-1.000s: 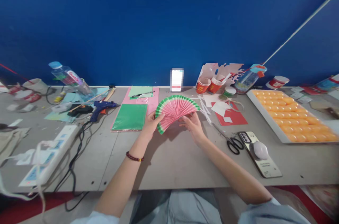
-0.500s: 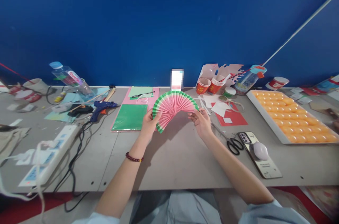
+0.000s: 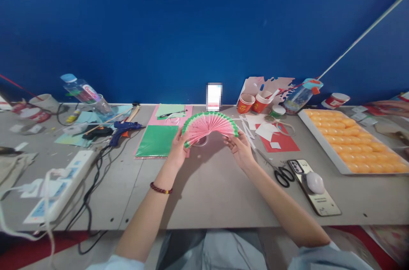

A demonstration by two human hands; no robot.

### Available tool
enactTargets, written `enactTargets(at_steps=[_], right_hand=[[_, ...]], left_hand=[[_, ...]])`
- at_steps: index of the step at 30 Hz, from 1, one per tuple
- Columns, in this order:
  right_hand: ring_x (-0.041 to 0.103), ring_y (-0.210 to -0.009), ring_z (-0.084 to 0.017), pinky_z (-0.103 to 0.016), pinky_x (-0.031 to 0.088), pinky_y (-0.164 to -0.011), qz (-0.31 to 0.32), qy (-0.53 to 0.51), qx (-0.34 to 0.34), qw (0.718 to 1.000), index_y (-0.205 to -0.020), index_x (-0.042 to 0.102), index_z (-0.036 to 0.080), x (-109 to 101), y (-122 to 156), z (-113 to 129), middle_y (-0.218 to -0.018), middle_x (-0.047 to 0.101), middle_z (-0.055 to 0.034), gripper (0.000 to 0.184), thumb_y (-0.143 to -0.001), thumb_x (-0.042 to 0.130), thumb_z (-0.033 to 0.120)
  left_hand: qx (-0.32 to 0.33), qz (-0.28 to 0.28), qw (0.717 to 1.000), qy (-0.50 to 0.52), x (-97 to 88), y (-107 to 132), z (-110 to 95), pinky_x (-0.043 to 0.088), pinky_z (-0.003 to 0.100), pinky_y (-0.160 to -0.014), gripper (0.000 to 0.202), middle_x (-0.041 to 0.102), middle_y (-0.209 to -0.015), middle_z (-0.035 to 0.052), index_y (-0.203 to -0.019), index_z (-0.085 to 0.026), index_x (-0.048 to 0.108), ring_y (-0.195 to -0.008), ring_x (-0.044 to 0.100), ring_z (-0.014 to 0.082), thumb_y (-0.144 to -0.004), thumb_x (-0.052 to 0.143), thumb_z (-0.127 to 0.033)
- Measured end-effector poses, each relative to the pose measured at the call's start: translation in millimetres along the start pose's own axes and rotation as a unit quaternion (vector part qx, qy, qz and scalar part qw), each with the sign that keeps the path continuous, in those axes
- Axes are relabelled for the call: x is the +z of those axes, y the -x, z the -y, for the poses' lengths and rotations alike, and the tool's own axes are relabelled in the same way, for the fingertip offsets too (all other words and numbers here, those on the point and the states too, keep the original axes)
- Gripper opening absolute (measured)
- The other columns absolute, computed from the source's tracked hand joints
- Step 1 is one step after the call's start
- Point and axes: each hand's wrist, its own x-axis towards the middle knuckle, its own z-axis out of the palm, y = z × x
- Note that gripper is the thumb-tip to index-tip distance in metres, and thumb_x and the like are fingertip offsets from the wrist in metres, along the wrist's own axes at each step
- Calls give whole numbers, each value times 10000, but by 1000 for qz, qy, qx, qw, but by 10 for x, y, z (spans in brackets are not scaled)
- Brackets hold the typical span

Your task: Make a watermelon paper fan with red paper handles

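Note:
A pleated paper fan (image 3: 211, 124), pink with a pale band, small dark marks and a green outer edge, is spread in an arc above the table. Its left end is gripped by my left hand (image 3: 179, 147), which wears a dark bead bracelet (image 3: 161, 188) on the wrist. My right hand (image 3: 240, 147) pinches the opposite end, fingers curled beneath it. Just below the fan's inner curve, part of a clear round tape roll (image 3: 202, 141) shows on the table. Green paper in a sleeve (image 3: 158, 141) lies to the left of my left hand.
Black-handled scissors (image 3: 283, 176) and a phone (image 3: 319, 199) with a white mouse (image 3: 315, 182) on it lie at right. A tray of orange balls (image 3: 354, 140) is beyond. Paper cups (image 3: 246, 103) stand behind. At left are a blue glue gun (image 3: 123, 130), power strip (image 3: 64, 187) and bottle (image 3: 84, 93).
The fan has opened flatter and its left end has risen. Both hands still hold its ends, nearly in place. A person's hand now shows at the far right edge.

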Motion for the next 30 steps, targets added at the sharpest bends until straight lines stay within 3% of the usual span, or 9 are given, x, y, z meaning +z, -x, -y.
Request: enactTargets(at_steps=[4, 6, 8, 11, 12, 14, 17, 21, 30], right_hand=[[683, -744, -180, -345, 565, -698, -17, 97, -56, 994, -1179, 422, 292, -51, -15, -8, -776, 642, 35, 548, -712, 707, 325], [658, -844, -208, -404, 550, -744, -41, 236, -135, 961, -1236, 423, 286, -93, -25, 18, -912, 640, -26, 505, -780, 622, 372], [576, -1049, -256, -489, 486, -875, -72, 414, -253, 871, -1218, 493, 270, -127, -31, 70, -1108, 582, -92, 432, -808, 581, 372], [429, -1225, -303, -544, 345, -1014, -46, 595, -403, 694, -1118, 602, 253, -136, -23, 157, -1260, 493, -118, 330, -803, 615, 353], [425, -1227, -302, -529, 341, -1019, -7, 621, -430, 655, -1089, 623, 251, -128, -17, 177, -1265, 500, -114, 297, -808, 622, 351], [475, -1173, -277, -468, 386, -981, 83, 643, -452, 613, -1052, 646, 252, -105, -5, 195, -1206, 562, -98, 233, -837, 606, 330], [568, -997, -228, -391, 441, -869, 158, 641, -441, 608, -1013, 665, 263, -82, 5, 176, -1012, 658, -67, 178, -891, 535, 266], [602, -846, -208, -365, 452, -790, 177, 619, -409, 647, -927, 676, 260, -86, 7, 130, -879, 686, -54, 159, -898, 520, 256], [586, -804, -209, -343, 471, -738, 124, 578, -368, 718, -857, 628, 239, -53, 74, 71, -816, 648, -50, 92, -866, 537, 232]], left_hand=[[7, 28, 998, -48, 9, 41, 33, 536, 376, -846, 686, 585, -1250, 59, -1278, -307, 486, -1019, 632, 241, -653, 767, -294], [18, 32, 997, -67, 23, 56, 43, 521, 397, -886, 725, 522, -1329, 61, -1324, -315, 439, -1077, 604, 257, -670, 751, -282], [31, 40, 995, -91, 36, 66, 56, 487, 402, -945, 733, 463, -1388, 62, -1345, -306, 418, -1155, 553, 268, -686, 737, -274], [61, 57, 986, -146, 50, 81, 85, 411, 386, -1032, 713, 431, -1419, 52, -1351, -299, 415, -1258, 457, 267, -707, 719, -268], [72, 64, 982, -165, 55, 87, 95, 388, 381, -1051, 707, 431, -1421, 51, -1351, -297, 416, -1280, 432, 265, -711, 717, -269], [89, 81, 973, -196, 69, 104, 106, 349, 377, -1079, 697, 425, -1426, 56, -1347, -280, 418, -1308, 394, 261, -715, 713, -269], [96, 101, 968, -211, 99, 131, 95, 335, 373, -1086, 694, 409, -1435, 72, -1345, -252, 417, -1315, 383, 254, -716, 709, -255], [98, 107, 971, -192, 123, 146, 74, 402, 373, -1034, 705, 417, -1426, 83, -1339, -258, 422, -1278, 429, 259, -701, 723, -245], [72, 102, 984, -125, 123, 127, 156, 443, 369, -1002, 729, 480, -1374, 76, -1313, -280, 455, -1227, 488, 254, -654, 768, -254]])
